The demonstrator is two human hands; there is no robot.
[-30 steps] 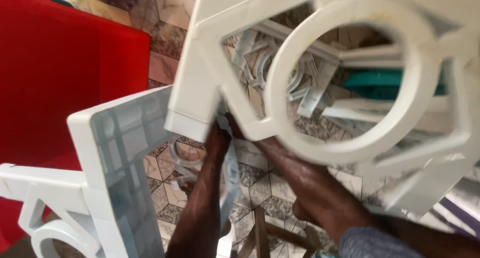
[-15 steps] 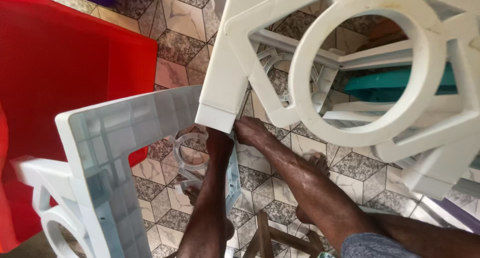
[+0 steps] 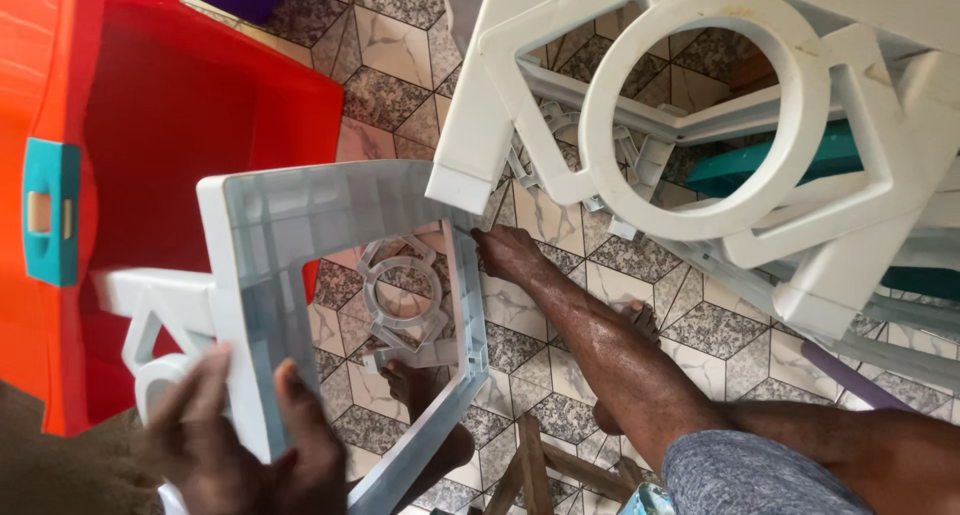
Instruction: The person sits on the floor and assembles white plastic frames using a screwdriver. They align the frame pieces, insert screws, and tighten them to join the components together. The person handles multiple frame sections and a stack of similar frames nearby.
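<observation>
Stool in hand: a person's left hand (image 3: pixel 240 445) clamps the lower rim of a pale grey plastic stool (image 3: pixel 330 195). The grip is closed, with a thumb on one side of the rim and fingers on the other. The stool is tipped on its side above the patterned tile floor (image 3: pixel 400 35), with its ribbed underside turned to the camera. One of its ring-patterned side panels (image 3: pixel 400 300) shows through the open frame.

The right hand cannot be made out. A bare limb (image 3: pixel 600 355) runs in from the lower right and reads more as a leg. Its foot sits on the tiles just beside the stool's far corner.

Above and to the right is a pile of white plastic stools (image 3: pixel 690 105), whose ring-and-bar sides overlap. The nearest white leg (image 3: pixel 470 145) crosses in front of the grey stool's upper corner, but whether the two touch cannot be told. A teal piece (image 3: pixel 770 165) shows through the white bars.

A red plastic tub (image 3: pixel 200 125) stands just behind the grey stool, and beside it is an orange one with a teal handle (image 3: pixel 50 210). Part of a wooden frame (image 3: pixel 530 465) shows at the bottom edge.

As things lie, the grey stool is lifted and held but sits apart from the white pile, not nested with it. That points to work partway through, with this piece not yet set down.
</observation>
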